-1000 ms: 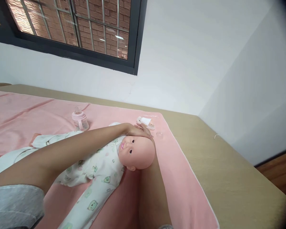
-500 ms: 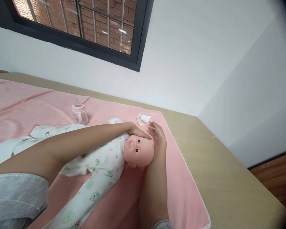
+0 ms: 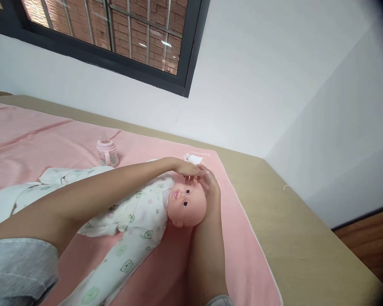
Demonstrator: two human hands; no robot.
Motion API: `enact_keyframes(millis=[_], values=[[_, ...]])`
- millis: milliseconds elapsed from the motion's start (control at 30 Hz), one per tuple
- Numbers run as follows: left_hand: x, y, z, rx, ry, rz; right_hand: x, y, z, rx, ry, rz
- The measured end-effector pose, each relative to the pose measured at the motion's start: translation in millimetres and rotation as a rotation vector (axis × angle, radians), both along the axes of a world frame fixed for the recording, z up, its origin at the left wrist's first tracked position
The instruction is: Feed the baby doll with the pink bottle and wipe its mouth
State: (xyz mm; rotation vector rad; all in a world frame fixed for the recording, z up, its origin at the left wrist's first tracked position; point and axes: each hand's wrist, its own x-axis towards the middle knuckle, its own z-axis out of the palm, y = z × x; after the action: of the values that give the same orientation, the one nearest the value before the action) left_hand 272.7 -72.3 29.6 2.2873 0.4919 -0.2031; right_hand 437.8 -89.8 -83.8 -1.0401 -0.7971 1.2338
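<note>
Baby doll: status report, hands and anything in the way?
Left hand and right hand meet beside doll's head. Doll face up on pink blanket. Left forearm crosses over its body; feeding bottle stands apart.

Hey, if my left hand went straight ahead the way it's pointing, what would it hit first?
Your right hand, just past the fingertips of your left hand, by the doll's head. They may already be touching; depth is unclear here.
</note>
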Motion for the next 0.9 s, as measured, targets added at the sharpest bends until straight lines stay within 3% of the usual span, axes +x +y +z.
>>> enact_keyframes(millis=[167, 267, 500, 700, 900], values=[[-25.5, -10.3, 22.5, 0.17, -0.249, 0.178, 1.0, -3.8, 4.2, 0.029, 0.088, -0.001], [-41.6, -17.7, 31.1, 0.194, -0.391, 0.287, 4.4, -8.7, 13.5, 0.077, 0.114, -0.007], [-75.4, -32.0, 34.5, 0.207, -0.709, 0.458, 5.7, -36.7, 62.8, 0.298, -0.01, 0.082], [-101.4, -40.6, 26.0, 0.222, -0.713, 0.372, -16.3, -75.1, 118.5, 0.459, -0.304, 0.267], [-123.4, -56.8, 26.1, 0.09, -0.642, 0.152, -47.3, -99.8, 153.6, 0.581, -0.54, 0.502]])
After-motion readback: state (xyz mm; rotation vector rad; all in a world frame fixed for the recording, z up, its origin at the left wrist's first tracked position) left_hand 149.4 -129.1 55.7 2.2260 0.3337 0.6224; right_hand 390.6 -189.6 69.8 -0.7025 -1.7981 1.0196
